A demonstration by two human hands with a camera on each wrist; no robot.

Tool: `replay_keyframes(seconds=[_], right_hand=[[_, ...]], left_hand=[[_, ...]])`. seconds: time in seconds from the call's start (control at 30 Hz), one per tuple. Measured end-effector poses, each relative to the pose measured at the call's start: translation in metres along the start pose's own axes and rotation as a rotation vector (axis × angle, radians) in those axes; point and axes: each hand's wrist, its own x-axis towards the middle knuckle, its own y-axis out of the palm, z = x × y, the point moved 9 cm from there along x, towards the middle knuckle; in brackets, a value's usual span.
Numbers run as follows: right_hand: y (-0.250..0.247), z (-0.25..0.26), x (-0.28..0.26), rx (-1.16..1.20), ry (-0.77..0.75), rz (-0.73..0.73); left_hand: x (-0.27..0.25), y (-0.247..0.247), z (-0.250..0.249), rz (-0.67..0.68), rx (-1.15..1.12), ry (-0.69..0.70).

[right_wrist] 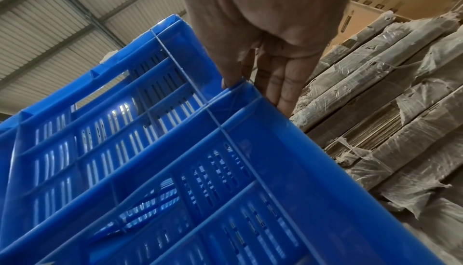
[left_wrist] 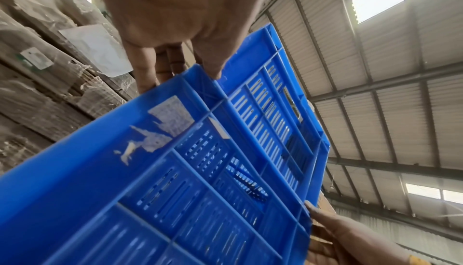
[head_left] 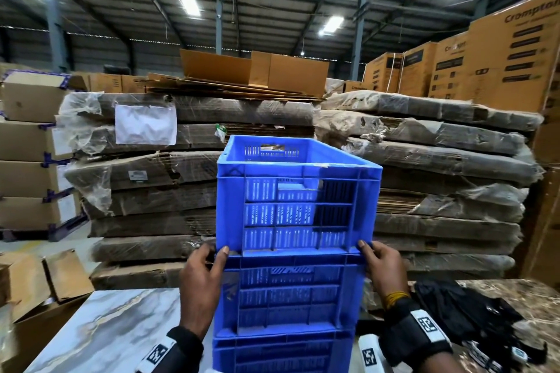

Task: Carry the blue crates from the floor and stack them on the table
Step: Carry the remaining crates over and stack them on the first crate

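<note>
Three blue crates stand stacked on the marble-pattern table (head_left: 106, 327). The top crate (head_left: 297, 191) (left_wrist: 270, 120) (right_wrist: 112, 130) sits on the middle crate (head_left: 288, 297) (left_wrist: 125, 190) (right_wrist: 250, 209), turned slightly off square, with the lowest crate (head_left: 281, 354) beneath. My left hand (head_left: 216, 253) (left_wrist: 175, 69) holds the top crate's lower left corner, thumb on the front face and fingers round the side. At the lower right corner my right hand (head_left: 368, 251) (right_wrist: 255, 87) (left_wrist: 338, 229) holds it the same way.
Tall stacks of plastic-wrapped flat cardboard (head_left: 197, 191) rise just behind the table. Cardboard boxes (head_left: 30, 145) stand at the left, an open box (head_left: 45, 281) by the table's left edge. A black strap bundle (head_left: 463, 312) lies on the brown surface at the right.
</note>
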Motion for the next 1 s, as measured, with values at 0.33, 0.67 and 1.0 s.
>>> replay_keyframes(seconds=[0.33,0.67,1.0], right_hand=[[0.000,0.026,-0.022,0.077,-0.125,0.030],[0.006,0.005,-0.021,0.245,-0.084,0.000],[0.005,0.009,-0.036,0.289,-0.071,-0.011]], left_hand=[[-0.006,-0.003,-0.001,0.080,0.084,0.093],[-0.003,-0.005,0.003,0.069,0.100,0.108],[-0.011,-0.009,-0.006,0.033,0.123,0.155]])
